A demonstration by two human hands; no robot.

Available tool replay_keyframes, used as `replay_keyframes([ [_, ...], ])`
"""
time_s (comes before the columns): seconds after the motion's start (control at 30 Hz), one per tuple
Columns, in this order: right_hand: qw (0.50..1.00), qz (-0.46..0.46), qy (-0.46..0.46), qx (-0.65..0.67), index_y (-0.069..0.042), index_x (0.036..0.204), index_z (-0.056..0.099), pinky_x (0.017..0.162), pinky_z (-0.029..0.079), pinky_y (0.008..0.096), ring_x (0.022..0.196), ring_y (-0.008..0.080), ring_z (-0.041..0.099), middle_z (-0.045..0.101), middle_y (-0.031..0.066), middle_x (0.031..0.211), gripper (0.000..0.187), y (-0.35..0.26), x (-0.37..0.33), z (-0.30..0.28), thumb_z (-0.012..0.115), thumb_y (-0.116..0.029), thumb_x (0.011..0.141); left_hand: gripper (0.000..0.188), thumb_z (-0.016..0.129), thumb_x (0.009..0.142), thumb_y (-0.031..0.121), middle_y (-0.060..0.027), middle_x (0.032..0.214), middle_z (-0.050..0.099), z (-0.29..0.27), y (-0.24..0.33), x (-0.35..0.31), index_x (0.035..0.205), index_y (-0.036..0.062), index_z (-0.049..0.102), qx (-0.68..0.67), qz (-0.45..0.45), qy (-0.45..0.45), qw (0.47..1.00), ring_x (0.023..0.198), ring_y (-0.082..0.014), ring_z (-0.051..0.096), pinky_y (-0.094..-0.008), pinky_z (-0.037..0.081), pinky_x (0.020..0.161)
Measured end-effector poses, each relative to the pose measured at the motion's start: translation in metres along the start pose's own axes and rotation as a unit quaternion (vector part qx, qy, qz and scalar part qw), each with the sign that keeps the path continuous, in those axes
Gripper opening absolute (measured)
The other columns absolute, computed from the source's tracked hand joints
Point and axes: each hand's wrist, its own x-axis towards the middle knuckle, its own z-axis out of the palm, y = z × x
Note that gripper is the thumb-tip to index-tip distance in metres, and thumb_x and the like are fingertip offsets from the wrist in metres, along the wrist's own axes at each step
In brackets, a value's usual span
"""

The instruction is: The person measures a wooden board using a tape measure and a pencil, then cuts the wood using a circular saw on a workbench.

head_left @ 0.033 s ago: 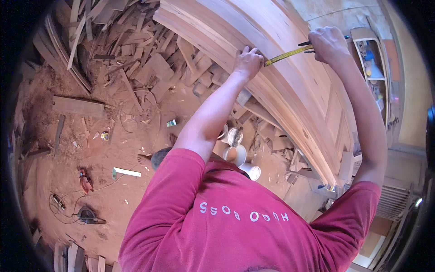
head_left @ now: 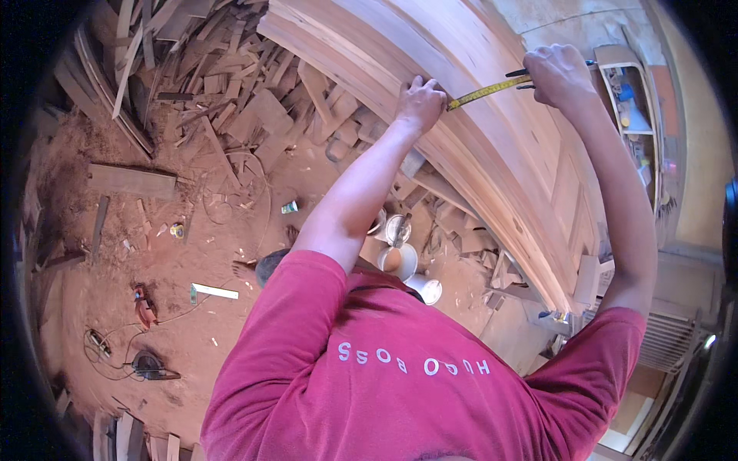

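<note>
Stretched over a pale, panelled wooden piece (head_left: 530, 131), near its upper part: yellow tape measure (head_left: 486, 93), blade running out between two bare hands. Left end of the blade up against the curled fingers of the left grip (head_left: 422, 104); whether pinched there or merely pressed, hard to tell from this angle. Right grip (head_left: 560, 74) closed in a fist around the other end, with a slim black tool (head_left: 517, 74) poking out from it as well. Along the left side of the wood, a tumbled heap of offcuts (head_left: 273, 115); lower down, white buckets (head_left: 410, 263) huddled close together. To the right of the right hand, a shelf unit (head_left: 652, 134) with small items inside. Farther left, spread over the reddish floor (head_left: 231, 338): a small cup (head_left: 289, 207), a white-and-green strip (head_left: 215, 291), a red tool (head_left: 144, 306) and a dark, round-bodied tool (head_left: 146, 365) with a cord
</note>
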Motion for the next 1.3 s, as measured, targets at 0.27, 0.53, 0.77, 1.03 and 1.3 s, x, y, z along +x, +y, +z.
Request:
replay_keyframes([
  [0.27,1.000,-0.003,0.021,-0.017,-0.010,0.091,0.072,0.078,0.057,0.0381,0.094,0.0274,0.071,0.073,0.0104,0.098,0.010,-0.003,-0.006,0.002,0.068,-0.009,0.082,0.010,0.071,0.084,0.032,0.0021,0.106,0.068,-0.007,0.010,0.010,0.089,0.0291,0.079,0.002,-0.021,-0.004,1.000,0.109,-0.0224,0.061,-0.0493,0.049,0.096],
  [0.53,0.979,-0.047,0.177,-0.091,-0.009,0.096,0.069,0.076,0.057,0.0363,0.099,0.0258,0.067,0.069,0.0093,0.102,0.015,-0.006,-0.010,0.018,0.065,-0.007,0.082,0.013,0.071,0.085,0.032,0.0010,0.104,0.071,-0.007,0.015,0.017,0.090,0.0247,0.079,0.040,-0.023,-0.035,0.998,0.107,-0.0238,0.066,-0.0514,0.048,0.097],
  [0.77,0.985,-0.042,0.136,-0.098,-0.009,0.110,0.069,0.079,0.057,0.0373,0.110,0.0259,0.064,0.067,0.0096,0.115,0.031,-0.006,-0.020,0.018,0.067,-0.005,0.079,0.015,0.069,0.086,0.026,-0.0015,0.105,0.073,-0.006,0.017,0.018,0.094,0.0175,0.078,0.022,-0.069,-0.048,0.996,0.108,-0.0235,0.066,-0.0502,0.046,0.093],
  [1.03,0.979,-0.040,0.165,-0.114,-0.017,0.121,0.064,0.082,0.056,0.0355,0.111,0.0211,0.061,0.063,0.0038,0.117,0.035,0.000,-0.031,0.026,0.062,-0.009,0.087,0.017,0.076,0.082,0.034,0.0008,0.101,0.071,-0.006,0.017,0.004,0.090,0.0194,0.078,0.010,-0.039,-0.002,0.999,0.107,-0.0228,0.064,-0.0488,0.048,0.089],
  [1.3,0.948,-0.082,0.259,-0.168,-0.022,0.127,0.060,0.082,0.052,0.0310,0.114,0.0166,0.057,0.058,-0.0016,0.121,0.042,0.007,-0.034,0.043,0.061,-0.013,0.086,0.025,0.075,0.084,0.037,-0.0005,0.111,0.072,-0.010,0.010,0.000,0.100,0.0186,0.077,0.009,-0.025,-0.031,0.999,0.111,-0.0241,0.062,-0.0519,0.043,0.097],
])
